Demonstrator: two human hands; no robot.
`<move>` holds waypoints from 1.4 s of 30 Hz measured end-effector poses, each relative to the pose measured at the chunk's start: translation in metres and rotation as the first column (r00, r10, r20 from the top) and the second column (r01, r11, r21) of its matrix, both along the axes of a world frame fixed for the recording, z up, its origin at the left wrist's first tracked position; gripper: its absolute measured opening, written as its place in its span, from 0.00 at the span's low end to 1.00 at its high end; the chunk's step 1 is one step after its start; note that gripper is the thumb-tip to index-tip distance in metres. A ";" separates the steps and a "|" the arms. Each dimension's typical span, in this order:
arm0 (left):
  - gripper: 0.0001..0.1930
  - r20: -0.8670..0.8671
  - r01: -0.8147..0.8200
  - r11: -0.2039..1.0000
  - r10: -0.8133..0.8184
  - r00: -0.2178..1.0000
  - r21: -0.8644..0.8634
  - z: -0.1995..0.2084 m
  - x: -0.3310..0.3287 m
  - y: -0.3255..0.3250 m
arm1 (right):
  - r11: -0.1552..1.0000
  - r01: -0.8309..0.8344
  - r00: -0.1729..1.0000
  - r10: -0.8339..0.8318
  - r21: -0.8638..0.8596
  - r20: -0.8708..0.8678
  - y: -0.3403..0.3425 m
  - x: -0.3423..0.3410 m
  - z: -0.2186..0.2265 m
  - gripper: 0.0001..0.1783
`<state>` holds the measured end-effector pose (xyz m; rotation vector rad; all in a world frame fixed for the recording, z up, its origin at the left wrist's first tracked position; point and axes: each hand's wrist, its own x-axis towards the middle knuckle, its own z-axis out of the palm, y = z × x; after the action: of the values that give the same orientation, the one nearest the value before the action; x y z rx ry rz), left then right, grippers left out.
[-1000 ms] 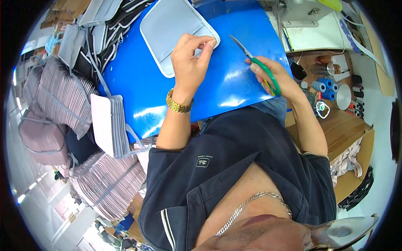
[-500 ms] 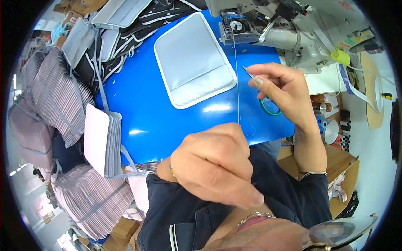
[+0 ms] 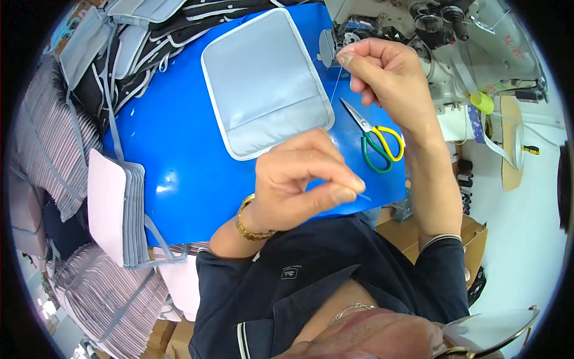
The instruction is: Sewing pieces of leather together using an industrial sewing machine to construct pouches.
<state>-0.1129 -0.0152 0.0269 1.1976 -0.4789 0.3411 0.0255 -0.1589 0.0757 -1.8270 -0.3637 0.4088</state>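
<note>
My left hand (image 3: 302,179) is closed in a pinch in front of my chest, with a short bit of thread (image 3: 364,197) poking out past thumb and forefinger. Up by the sewing machine (image 3: 445,66), my right hand (image 3: 385,75) pinches thread too; a fine strand runs from its fingertips down toward the panel's corner. That grey rounded panel (image 3: 263,75), white-edged with a pocket seam across it, lies flat on the blue tabletop (image 3: 185,179). Scissors (image 3: 373,139) with one green and one yellow handle rest below my right hand. Fingers hide part of the machine's sewing head.
Tied stacks of pink-grey panels (image 3: 57,137) crowd the left side. A smaller bundle (image 3: 116,206) stands at the table's left edge. Black pieces with white edging (image 3: 203,21) are heaped at the far left. A cardboard box (image 3: 472,239) sits at the right.
My right hand has moved up to the sewing machine, uncovering the scissors on the table. My left hand has turned, showing its pinch. The view has shifted, moving the panel slightly left.
</note>
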 end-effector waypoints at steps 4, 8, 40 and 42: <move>0.04 -0.195 -0.036 0.999 0.036 0.980 0.004 -0.020 0.001 0.010 | 0.962 0.202 0.903 -0.110 -0.185 0.415 -0.001 0.000 -0.009 0.11; 0.04 -0.080 -0.311 0.890 0.355 0.931 0.333 -0.029 0.028 0.024 | 0.917 0.300 0.771 -0.071 -0.263 0.633 0.001 0.010 -0.013 0.11; 0.07 0.117 -0.525 0.791 0.516 0.848 0.314 -0.051 0.142 0.024 | 0.917 0.260 0.902 -0.119 -0.302 0.414 -0.028 -0.059 -0.057 0.11; 0.07 0.093 -0.502 0.796 0.503 0.859 0.337 -0.046 0.143 0.021 | 0.914 0.250 0.905 -0.103 -0.320 0.412 -0.035 -0.063 -0.070 0.12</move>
<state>0.0300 0.0054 -0.0196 1.6774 -0.2101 0.7370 -0.0375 -0.1940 0.0054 -2.2946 -0.4032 -0.0280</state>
